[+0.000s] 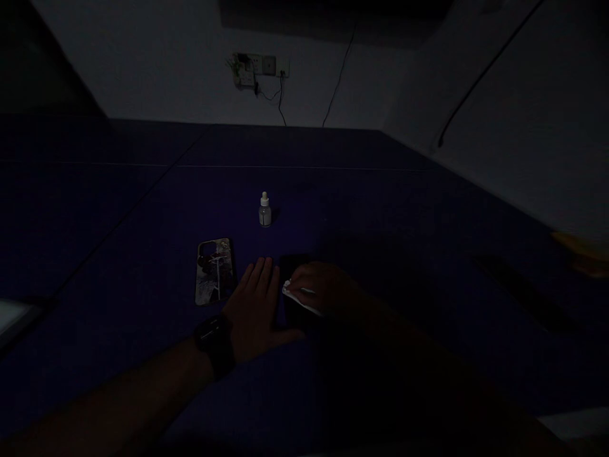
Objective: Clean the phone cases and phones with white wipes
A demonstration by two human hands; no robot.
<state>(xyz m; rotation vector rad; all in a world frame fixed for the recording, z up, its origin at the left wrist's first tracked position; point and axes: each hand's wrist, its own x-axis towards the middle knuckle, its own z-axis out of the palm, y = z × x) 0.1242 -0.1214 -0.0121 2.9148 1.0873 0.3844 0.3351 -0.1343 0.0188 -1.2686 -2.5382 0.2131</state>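
Observation:
My left hand (254, 304) lies flat with its fingers stretched out, a dark watch on its wrist. Its thumb points right, along the near side of a dark, flat rectangular thing (294, 312), whose kind is hard to make out in the dim light. Over that thing, my right hand (321, 287) pinches a crumpled white cloth or tissue (304, 304). Left of my left hand's fingers is a phone case (214, 271) with a printed picture and a camera cutout; whether a phone is inside I cannot tell. A small clear dropper bottle (265, 212) with a white top stands upright beyond my hands.
Dark blue surface (143, 222) spreads around my hands, up to the pale wall (166, 63). Sockets with plugs and cables (257, 65) are on that wall. A long dark object (523, 292) lies at the right, and a pale-screened device (14, 317) is at the left edge.

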